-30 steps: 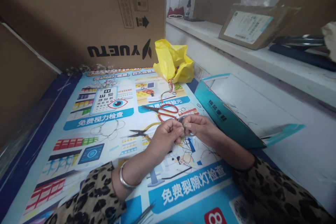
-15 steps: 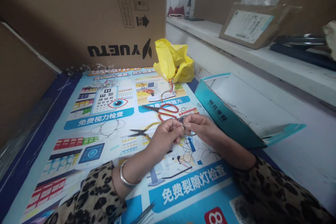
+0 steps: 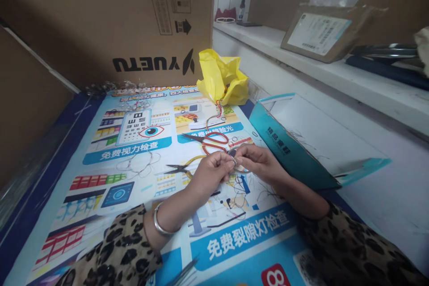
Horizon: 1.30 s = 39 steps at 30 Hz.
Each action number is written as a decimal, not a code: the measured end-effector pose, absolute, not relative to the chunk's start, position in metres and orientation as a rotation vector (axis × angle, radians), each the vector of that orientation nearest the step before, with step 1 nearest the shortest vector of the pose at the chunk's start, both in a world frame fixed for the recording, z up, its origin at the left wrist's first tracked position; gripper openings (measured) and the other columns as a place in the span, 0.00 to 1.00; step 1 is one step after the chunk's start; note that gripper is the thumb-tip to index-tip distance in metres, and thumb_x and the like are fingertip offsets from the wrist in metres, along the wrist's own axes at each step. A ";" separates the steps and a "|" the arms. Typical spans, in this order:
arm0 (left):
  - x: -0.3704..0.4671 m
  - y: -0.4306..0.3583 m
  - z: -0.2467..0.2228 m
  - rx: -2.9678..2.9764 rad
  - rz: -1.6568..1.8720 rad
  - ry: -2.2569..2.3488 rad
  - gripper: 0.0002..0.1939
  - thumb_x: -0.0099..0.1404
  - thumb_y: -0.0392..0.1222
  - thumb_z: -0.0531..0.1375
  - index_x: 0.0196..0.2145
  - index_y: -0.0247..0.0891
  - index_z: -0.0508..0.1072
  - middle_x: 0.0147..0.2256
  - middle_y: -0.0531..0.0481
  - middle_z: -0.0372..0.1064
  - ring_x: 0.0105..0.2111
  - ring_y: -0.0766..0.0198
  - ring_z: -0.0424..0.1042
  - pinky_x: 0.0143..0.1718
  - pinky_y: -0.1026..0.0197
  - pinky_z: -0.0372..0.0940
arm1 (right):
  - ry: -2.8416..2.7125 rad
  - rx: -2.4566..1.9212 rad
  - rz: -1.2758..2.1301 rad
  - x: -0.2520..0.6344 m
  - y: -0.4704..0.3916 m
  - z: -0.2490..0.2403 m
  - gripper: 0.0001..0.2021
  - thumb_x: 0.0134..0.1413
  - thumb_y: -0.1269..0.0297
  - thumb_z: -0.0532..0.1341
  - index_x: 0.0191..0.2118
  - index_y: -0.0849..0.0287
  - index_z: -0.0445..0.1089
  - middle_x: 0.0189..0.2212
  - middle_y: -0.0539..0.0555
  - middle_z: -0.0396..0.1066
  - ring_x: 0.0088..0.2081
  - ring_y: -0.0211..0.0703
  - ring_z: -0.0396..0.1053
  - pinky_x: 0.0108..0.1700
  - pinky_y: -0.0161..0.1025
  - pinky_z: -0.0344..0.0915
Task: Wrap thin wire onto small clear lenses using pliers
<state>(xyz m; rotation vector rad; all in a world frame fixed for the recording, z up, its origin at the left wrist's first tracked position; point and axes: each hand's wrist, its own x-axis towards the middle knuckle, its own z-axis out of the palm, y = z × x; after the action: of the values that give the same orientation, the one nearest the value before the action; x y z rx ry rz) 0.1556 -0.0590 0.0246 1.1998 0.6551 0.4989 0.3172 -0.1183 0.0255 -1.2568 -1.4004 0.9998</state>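
The left hand point(image 3: 212, 170) and right hand point(image 3: 259, 163) pinch a tiny, thin piece point(image 3: 233, 160) between closed fingertips above the printed sheet point(image 3: 142, 199). Left lie yellow-handled pliers point(image 3: 182, 169); farther, slim scissors point(image 3: 202, 140) with red loops and a crumpled yellow bag point(image 3: 221, 78); right, a teal cardboard box point(image 3: 295, 163).

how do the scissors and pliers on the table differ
The scissors have red handles; the pliers have yellow ones. The scissors lie farther from the person than the pliers. The left hand hides part of the pliers, while the scissors' loops show. Both lie on the printed sheet, tips toward picture left.
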 end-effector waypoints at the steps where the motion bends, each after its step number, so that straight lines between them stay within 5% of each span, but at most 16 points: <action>1: 0.156 -0.059 0.025 1.194 0.496 0.662 0.10 0.55 0.45 0.60 0.29 0.35 0.66 0.20 0.56 0.62 0.17 0.75 0.56 0.18 0.70 0.50 | -1.404 -1.259 0.998 0.317 -0.118 0.025 0.08 0.52 0.60 0.58 0.29 0.60 0.66 0.23 0.48 0.64 0.25 0.33 0.59 0.28 0.33 0.57; 13: 0.155 -0.061 0.024 1.108 0.472 0.624 0.10 0.56 0.45 0.59 0.29 0.36 0.65 0.19 0.56 0.62 0.17 0.75 0.56 0.18 0.70 0.48 | -1.432 -1.261 1.037 0.318 -0.117 0.025 0.10 0.54 0.58 0.57 0.29 0.60 0.65 0.23 0.49 0.64 0.25 0.34 0.58 0.27 0.33 0.57; 23: 0.154 -0.059 0.020 1.059 0.485 0.582 0.09 0.57 0.44 0.59 0.29 0.36 0.64 0.19 0.57 0.62 0.17 0.75 0.55 0.20 0.69 0.49 | -1.644 -1.382 0.487 0.310 -0.120 0.029 0.04 0.51 0.67 0.58 0.28 0.57 0.66 0.27 0.51 0.67 0.31 0.38 0.63 0.34 0.37 0.60; 33: 0.155 -0.057 0.016 0.979 0.401 0.427 0.12 0.58 0.47 0.58 0.28 0.35 0.64 0.22 0.55 0.61 0.18 0.75 0.57 0.21 0.69 0.50 | -1.566 -1.324 0.753 0.311 -0.122 0.030 0.06 0.53 0.64 0.57 0.27 0.58 0.64 0.25 0.50 0.64 0.29 0.37 0.62 0.32 0.36 0.59; 39: 0.155 -0.058 0.018 0.935 0.371 0.448 0.14 0.57 0.49 0.59 0.26 0.36 0.62 0.17 0.59 0.54 0.15 0.77 0.48 0.16 0.71 0.40 | -1.563 -1.326 0.826 0.311 -0.122 0.031 0.07 0.54 0.63 0.56 0.28 0.59 0.65 0.25 0.50 0.63 0.29 0.36 0.61 0.32 0.36 0.59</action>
<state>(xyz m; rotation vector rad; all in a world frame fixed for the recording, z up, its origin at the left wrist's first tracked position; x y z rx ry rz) 0.1549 -0.0576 0.0176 0.9352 0.4483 0.3714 0.3109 -0.1222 0.0306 -1.3262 -1.5626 0.8264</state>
